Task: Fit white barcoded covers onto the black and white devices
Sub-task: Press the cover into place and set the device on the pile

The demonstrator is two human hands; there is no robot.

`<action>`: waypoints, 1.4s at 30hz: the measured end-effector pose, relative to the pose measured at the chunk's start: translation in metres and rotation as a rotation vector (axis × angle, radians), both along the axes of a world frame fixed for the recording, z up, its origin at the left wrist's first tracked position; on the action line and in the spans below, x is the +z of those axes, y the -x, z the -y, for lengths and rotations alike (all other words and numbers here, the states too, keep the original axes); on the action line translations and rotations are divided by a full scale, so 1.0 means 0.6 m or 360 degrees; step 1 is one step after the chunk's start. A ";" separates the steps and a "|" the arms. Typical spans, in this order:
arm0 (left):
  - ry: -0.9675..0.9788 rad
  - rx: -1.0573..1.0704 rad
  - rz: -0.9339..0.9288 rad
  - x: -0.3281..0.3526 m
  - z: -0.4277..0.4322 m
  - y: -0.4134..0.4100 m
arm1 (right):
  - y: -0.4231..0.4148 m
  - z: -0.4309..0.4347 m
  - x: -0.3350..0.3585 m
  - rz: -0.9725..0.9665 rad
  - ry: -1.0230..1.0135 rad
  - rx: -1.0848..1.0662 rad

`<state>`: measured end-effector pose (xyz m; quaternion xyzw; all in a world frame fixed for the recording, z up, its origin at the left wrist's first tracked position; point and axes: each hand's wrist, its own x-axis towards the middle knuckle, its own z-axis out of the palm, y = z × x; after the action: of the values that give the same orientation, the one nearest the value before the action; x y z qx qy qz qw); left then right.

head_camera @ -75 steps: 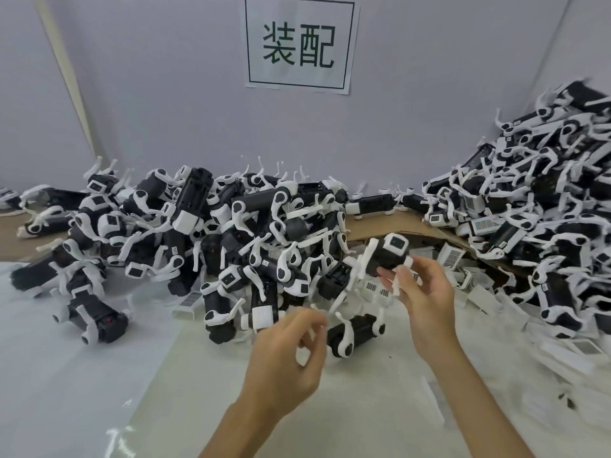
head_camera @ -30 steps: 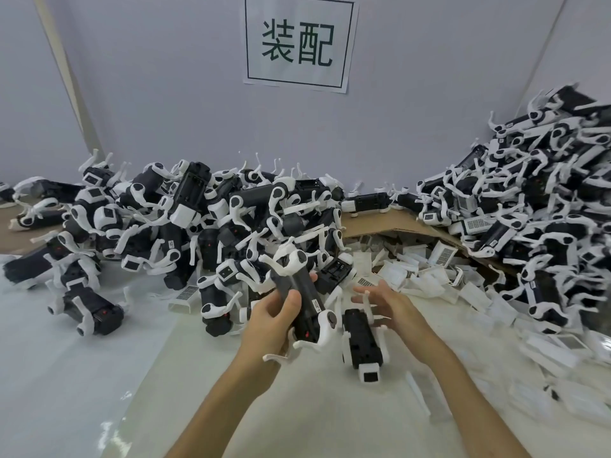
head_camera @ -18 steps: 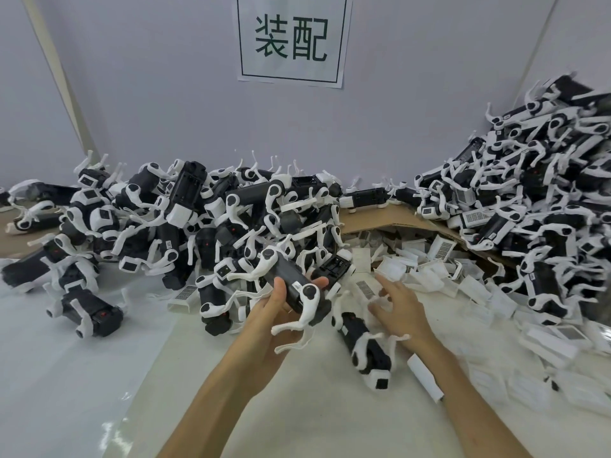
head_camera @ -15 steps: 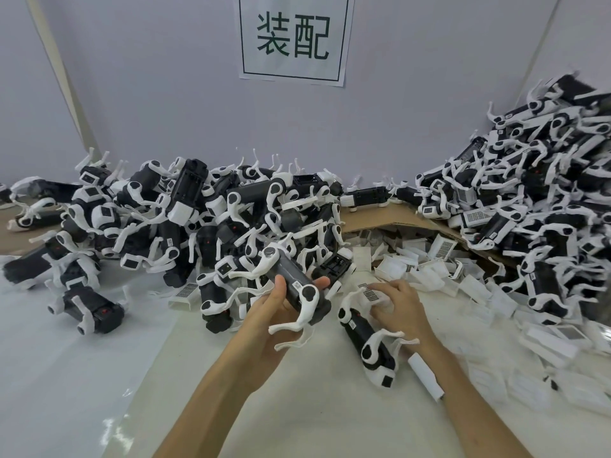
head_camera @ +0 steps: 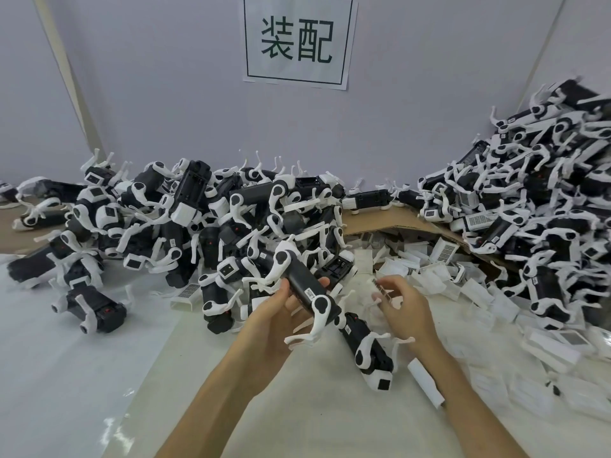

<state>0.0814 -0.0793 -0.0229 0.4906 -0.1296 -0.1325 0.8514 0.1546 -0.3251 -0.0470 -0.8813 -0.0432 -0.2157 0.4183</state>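
Since half a second ago, the right hand (head_camera: 401, 307) has lifted off the lying device (head_camera: 367, 345) and now pinches a white barcoded cover (head_camera: 380, 287), motion-blurred, at frame centre. The left hand (head_camera: 274, 312) has its grip closed round a held device (head_camera: 305, 290), tilted with its lower end toward the cover, presumably to present its seat for fitting. Loose covers (head_camera: 439, 259) are heaped right of centre, within reach. Device piles (head_camera: 198, 219) crowd centre-left and upper right. Surface is a white tabletop (head_camera: 82, 358) with a cardboard sheet (head_camera: 396, 223); the pale wall carries a printed sign (head_camera: 297, 41).
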 end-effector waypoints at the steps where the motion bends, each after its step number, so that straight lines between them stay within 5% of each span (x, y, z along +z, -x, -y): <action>1: 0.0006 -0.0003 -0.0026 0.000 -0.001 0.000 | 0.002 0.000 0.005 0.0002 -0.0161 0.0028; 7: 0.0160 0.0012 -0.0124 -0.001 -0.006 -0.003 | 0.015 -0.001 0.033 -0.0194 -0.0821 0.0191; 12: 0.0013 0.0068 -0.0001 0.000 -0.001 0.001 | 0.032 -0.013 0.065 -0.0432 -0.1373 0.0733; 21: -0.0233 0.0248 0.0072 -0.018 0.015 -0.001 | 0.065 -0.071 0.071 -0.0213 -0.0663 0.1057; 35: -0.0167 0.0234 0.0157 -0.022 0.020 -0.001 | 0.074 -0.074 0.073 -0.0310 -0.0627 0.1085; 42: -0.0406 0.0355 0.0225 -0.022 0.022 -0.001 | 0.077 -0.071 0.082 -0.0171 -0.0636 0.1074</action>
<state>0.0819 -0.0925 -0.0362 0.6140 -0.1159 -0.0178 0.7806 0.1086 -0.2824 0.0021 -0.7288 -0.2656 -0.0240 0.6307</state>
